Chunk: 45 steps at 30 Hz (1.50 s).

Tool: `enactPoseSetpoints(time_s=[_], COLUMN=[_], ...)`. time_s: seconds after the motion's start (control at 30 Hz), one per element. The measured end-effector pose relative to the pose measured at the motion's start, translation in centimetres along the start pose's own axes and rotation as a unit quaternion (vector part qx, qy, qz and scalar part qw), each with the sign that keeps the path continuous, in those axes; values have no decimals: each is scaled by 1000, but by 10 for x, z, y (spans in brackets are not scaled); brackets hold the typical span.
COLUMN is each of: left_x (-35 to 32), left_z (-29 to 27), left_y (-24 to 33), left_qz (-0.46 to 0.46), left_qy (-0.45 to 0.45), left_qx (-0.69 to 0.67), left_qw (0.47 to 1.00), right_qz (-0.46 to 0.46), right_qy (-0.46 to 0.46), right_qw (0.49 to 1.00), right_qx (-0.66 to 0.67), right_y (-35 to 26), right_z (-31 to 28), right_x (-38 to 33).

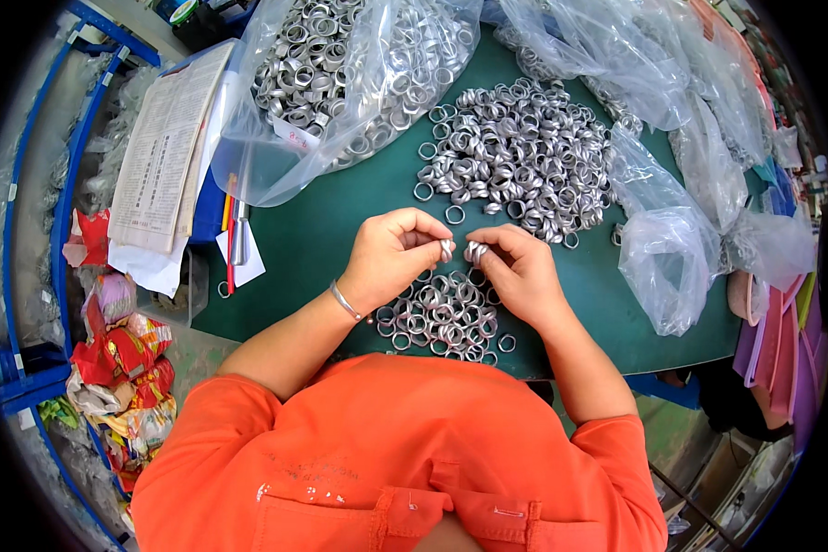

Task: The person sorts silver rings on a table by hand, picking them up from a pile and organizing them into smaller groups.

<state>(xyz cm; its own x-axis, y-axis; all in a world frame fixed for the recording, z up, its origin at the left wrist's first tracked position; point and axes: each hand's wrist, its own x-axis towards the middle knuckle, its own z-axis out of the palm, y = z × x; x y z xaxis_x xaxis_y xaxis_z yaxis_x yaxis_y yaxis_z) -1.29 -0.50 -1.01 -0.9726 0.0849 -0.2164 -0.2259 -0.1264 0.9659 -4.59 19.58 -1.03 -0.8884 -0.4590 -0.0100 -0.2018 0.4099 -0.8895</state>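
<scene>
Between thumb and forefinger, my left hand [386, 258] pinches a silver metal ring [446, 250]. Close beside it, my right hand [522, 273] grips another metal ring [476, 252], with a small gap between the two hands. What the curled fingers of the right hand cover is hidden. A small pile of loose rings [442, 317] lies below the hands, near the table's front edge. Beyond them spreads a larger heap of rings [524, 152], duller grey, with a single ring [454, 214] lying apart at its near side.
A clear plastic bag full of rings [340, 92] stands at the far left of the green table [313, 244]. More clear bags [667, 248] lie at the right. Printed papers [166, 156], a red pen [232, 253] and a blue rack [37, 184] are on the left.
</scene>
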Motion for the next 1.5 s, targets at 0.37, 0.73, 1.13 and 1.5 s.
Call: enactPoseSetpoints(time_s=[0.37, 0.73, 1.13, 1.5], left_x=[-6, -7, -10, 32], left_z=[4, -1, -9, -18], left_y=[2, 2, -10, -6], left_qz=[-48, -118, 208, 199], left_qy=[-32, -19, -40, 90], left_qx=[-113, -172, 389, 523], left_qw=[992, 978, 896, 824], right_qz=[142, -92, -125, -94], right_qy=[-58, -15, 79, 83], right_qw=[943, 987, 968, 949], right_qx=[295, -131, -202, -290], right_y=[-19, 0, 2, 1], right_z=[-1, 3, 9, 21], right_x=[-8, 5, 29, 39])
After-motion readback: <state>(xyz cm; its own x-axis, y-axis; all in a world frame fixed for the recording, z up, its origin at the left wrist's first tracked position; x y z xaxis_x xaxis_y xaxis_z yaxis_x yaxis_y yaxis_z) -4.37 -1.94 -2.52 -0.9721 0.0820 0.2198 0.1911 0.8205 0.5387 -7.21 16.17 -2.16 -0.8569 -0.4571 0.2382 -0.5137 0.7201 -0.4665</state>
